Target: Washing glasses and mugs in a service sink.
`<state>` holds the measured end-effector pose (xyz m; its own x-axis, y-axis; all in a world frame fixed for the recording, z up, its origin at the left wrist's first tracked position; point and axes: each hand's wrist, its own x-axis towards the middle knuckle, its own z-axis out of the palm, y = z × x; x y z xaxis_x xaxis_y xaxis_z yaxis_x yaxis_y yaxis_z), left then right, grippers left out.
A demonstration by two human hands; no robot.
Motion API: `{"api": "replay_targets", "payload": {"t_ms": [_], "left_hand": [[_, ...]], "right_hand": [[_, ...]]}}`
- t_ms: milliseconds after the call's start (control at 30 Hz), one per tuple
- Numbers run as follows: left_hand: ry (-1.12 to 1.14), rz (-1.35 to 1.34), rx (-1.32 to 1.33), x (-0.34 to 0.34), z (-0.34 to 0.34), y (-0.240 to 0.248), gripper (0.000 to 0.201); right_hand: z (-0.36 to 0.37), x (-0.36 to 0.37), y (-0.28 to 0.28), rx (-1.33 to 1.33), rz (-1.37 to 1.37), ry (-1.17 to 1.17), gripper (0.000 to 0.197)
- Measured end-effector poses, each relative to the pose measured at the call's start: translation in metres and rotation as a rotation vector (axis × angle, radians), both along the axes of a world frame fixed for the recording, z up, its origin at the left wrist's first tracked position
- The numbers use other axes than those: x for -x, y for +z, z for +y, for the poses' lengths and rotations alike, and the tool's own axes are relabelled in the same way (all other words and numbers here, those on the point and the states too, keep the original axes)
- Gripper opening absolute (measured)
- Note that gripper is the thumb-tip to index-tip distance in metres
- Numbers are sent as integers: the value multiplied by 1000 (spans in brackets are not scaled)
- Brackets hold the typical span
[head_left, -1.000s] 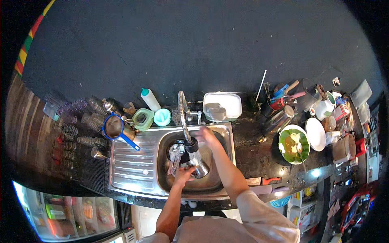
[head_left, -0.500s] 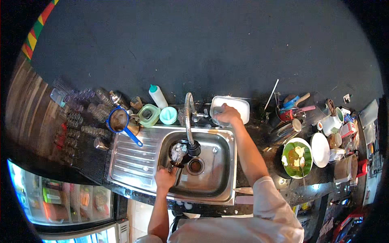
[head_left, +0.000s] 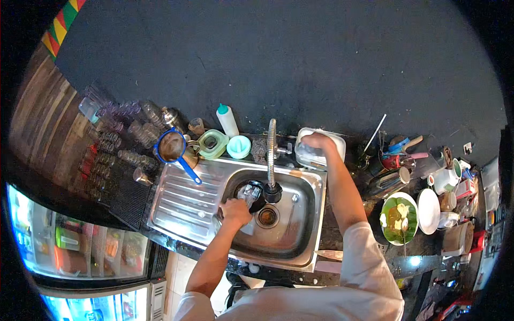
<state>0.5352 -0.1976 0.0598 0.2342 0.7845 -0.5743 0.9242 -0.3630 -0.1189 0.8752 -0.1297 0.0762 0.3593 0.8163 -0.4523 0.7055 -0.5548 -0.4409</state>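
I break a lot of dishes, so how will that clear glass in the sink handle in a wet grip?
The glass, held by the left hand over the steel sink, looks thin and clear, so probably fragile. Under the tap it is likely wet and slippery. It seems light.

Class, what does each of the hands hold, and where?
The left hand grips a clear glass by its base; the right hand rests in the white tub, hold unclear.

A dark wall [head_left: 300, 64] rises behind the black counter [head_left: 369, 166]; a lit glass-fronted fridge [head_left: 69, 251] glows lower left.
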Motion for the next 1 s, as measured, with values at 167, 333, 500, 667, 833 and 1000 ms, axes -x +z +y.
{"api": "replay_targets", "payload": {"t_ms": [167,333,500,667,833,1000], "left_hand": [[16,-884,-276,65,-6,-12,28],[81,-1563,-220,90,-23,-43,29],[391,-1647,-106,92,-34,-56,21],[1424,-1733,404,89,-35,-56,29],[1521,-1779,573,87,-25,-48,31],[1336,-1677,736,106,-21,-51,30]], "right_hand": [[-52,16,18,-141,-23,-25,55],[-124,29,-15,-649,540,-309,47],[-219,132,-78,-601,1004,-521,50],[-201,274,-63,-856,1254,-483,53],[-190,313,-100,-1168,738,-435,57],[-188,313,-92,-1065,906,-762,39]]}}
